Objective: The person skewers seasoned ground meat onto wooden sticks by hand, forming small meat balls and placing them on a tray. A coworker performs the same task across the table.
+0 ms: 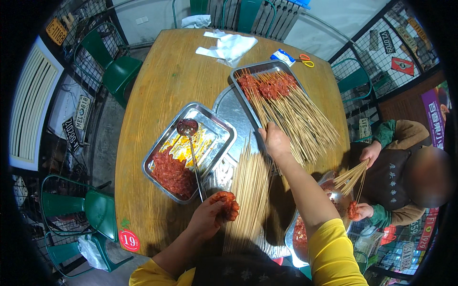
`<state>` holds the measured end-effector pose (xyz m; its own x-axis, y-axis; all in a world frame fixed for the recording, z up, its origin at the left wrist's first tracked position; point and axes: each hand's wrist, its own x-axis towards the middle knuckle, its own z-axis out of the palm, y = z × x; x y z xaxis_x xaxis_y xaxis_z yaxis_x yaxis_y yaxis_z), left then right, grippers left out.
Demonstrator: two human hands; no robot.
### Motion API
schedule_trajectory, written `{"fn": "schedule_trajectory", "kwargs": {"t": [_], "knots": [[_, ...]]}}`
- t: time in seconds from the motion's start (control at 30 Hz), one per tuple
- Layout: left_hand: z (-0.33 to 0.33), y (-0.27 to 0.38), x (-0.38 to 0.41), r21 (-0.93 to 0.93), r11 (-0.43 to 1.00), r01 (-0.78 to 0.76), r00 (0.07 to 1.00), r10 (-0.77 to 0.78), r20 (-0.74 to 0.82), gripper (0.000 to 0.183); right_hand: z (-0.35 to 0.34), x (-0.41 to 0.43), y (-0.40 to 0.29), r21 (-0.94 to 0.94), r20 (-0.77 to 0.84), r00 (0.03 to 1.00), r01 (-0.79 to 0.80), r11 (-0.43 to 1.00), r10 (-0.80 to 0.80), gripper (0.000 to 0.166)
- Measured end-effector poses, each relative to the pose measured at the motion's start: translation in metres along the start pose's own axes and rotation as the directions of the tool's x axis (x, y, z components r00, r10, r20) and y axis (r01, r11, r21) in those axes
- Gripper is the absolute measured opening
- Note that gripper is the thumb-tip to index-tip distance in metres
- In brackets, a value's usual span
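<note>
My left hand is curled, its fingers coated in red marinade. Whether meat lies inside it cannot be told. Beside it is the handle end of a metal ladle, whose bowl rests in a steel tray. Red marinated meat fills the near left part of that tray. My right hand is at the near left edge of a second steel tray, against the skewer sticks; its fingertips are hidden. Meat-tipped skewers fill this tray, bare ends towards me. Bare bamboo sticks lie between my forearms.
At right, a co-worker's hands hold bare sticks and red meat. A container of meat is beside my right forearm. White plastic bags, a blue-white packet and scissors are at the table's far side.
</note>
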<state>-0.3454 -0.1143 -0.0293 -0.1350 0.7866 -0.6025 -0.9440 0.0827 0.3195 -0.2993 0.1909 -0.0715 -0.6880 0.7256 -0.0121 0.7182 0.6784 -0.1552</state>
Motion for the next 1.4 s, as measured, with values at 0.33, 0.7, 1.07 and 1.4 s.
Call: {"fn": "schedule_trajectory", "kwargs": {"t": [0.33,0.7,1.07,1.4], "knots": [[0.001,-0.001,0.002,-0.006,1.000,0.009,1.000,-0.009,0.019,0.022,0.001,-0.009,0.032,0.086,-0.189,0.979,0.095,0.992,-0.077,0.022],[0.008,-0.008,0.002,-0.006,1.000,-0.002,0.998,0.002,0.066,0.023,-0.015,-0.023,0.053,0.023,-0.209,0.978,-0.015,1.000,0.020,0.024],[0.007,0.004,-0.006,-0.047,0.995,-0.086,0.992,0.090,0.090,0.023,-0.037,-0.092,-0.062,-0.152,0.563,0.826,0.060,0.986,0.036,0.049],[0.021,-0.024,-0.039,-0.070,0.990,-0.120,0.959,0.134,0.251,0.016,0.031,-0.136,-0.020,0.214,0.341,0.940,-0.079,0.974,0.001,0.025]]}}
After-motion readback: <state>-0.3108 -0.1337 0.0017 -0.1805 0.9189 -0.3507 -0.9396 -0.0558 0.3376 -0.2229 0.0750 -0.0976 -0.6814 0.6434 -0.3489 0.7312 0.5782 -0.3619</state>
